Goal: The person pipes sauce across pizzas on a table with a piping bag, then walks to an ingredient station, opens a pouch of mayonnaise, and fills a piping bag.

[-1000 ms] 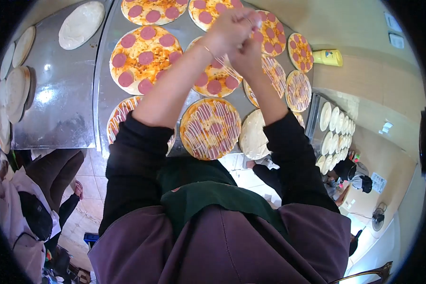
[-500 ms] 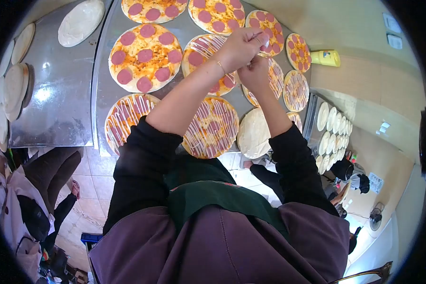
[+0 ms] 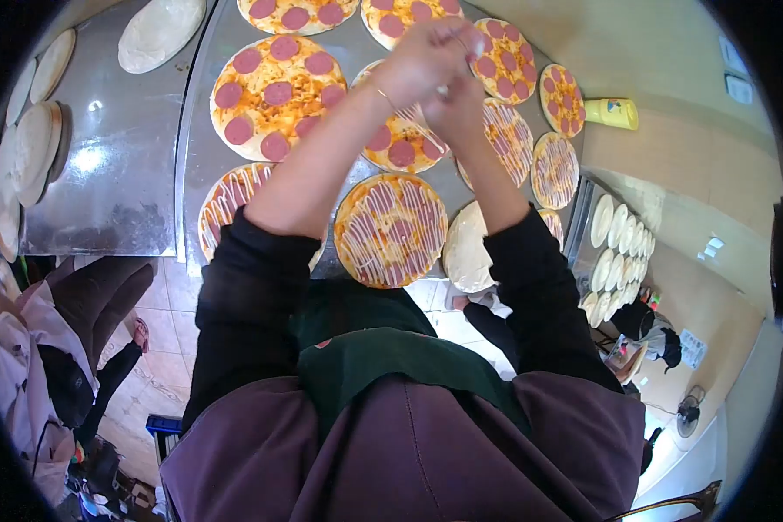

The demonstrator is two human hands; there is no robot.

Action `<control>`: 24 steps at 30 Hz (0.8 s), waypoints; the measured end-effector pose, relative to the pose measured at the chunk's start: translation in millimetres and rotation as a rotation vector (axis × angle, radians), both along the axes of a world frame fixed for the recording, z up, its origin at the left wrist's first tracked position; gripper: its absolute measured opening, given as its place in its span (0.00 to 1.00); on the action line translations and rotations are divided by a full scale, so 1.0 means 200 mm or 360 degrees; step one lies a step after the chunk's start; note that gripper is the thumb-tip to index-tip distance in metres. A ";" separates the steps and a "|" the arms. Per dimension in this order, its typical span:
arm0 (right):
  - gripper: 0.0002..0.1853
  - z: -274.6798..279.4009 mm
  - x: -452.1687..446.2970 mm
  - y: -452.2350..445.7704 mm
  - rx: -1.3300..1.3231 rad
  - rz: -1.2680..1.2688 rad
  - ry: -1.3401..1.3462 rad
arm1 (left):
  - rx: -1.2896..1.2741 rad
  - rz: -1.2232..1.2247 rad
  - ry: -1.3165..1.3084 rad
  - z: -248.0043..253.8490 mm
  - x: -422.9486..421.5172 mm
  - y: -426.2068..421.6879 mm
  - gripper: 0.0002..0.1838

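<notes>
Both my hands are closed together above a half-drizzled sausage-slice pizza (image 3: 402, 154), blurred by motion. My left hand (image 3: 428, 65), with a thin bracelet at the wrist, and my right hand (image 3: 458, 109) grip what looks like a small white piping bag (image 3: 444, 90). Most of it is hidden by my fingers. White sauce lines run over the part of that pizza below my hands. Nearer me lie a fully drizzled pizza (image 3: 391, 230) and another striped one (image 3: 232, 200), partly behind my left arm. Beyond my hands is a pizza without sauce lines (image 3: 505, 61).
More pizzas (image 3: 278, 93) cover the metal table (image 3: 198, 113). A plain dough base (image 3: 468, 252) lies by my right forearm. A yellow bottle (image 3: 612, 114) rests past the right edge. Dough bases (image 3: 161, 35) sit on the left counter; another person (image 3: 61, 365) is at lower left.
My hands have shifted left and slightly away from me, still closed together. More white lines show on the right side of the pizza under them. The whole view has shifted slightly.
</notes>
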State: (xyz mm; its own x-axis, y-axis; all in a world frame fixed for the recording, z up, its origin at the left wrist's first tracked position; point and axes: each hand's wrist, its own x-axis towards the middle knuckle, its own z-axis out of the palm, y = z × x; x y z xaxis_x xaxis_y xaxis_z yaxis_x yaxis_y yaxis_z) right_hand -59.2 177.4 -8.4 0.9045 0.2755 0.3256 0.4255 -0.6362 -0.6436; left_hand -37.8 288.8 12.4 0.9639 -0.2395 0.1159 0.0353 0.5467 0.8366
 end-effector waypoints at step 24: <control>0.10 -0.04 -0.12 -0.10 -0.0045 -0.0141 0.0234 | 0.0007 -0.0247 0.0116 -0.07 -0.08 -0.08 0.12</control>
